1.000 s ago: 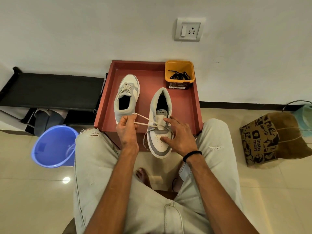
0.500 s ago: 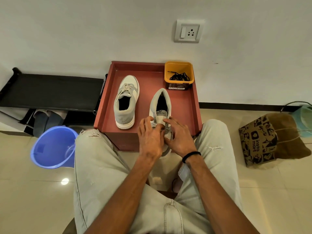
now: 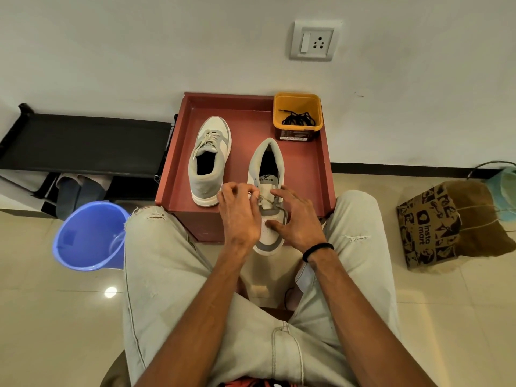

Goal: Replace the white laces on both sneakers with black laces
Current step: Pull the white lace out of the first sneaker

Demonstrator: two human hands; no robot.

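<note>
A blue bucket stands beside a black rack — right, a printed paper bag; above, a wall socket.

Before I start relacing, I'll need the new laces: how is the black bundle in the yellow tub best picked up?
Pinch the top of the black laces from straight above. They lie as a loose tangle low inside the open-topped yellow tub, whose walls block any sideways approach; one end sticking out on the tangle's left side is another easy place to pinch.
</note>
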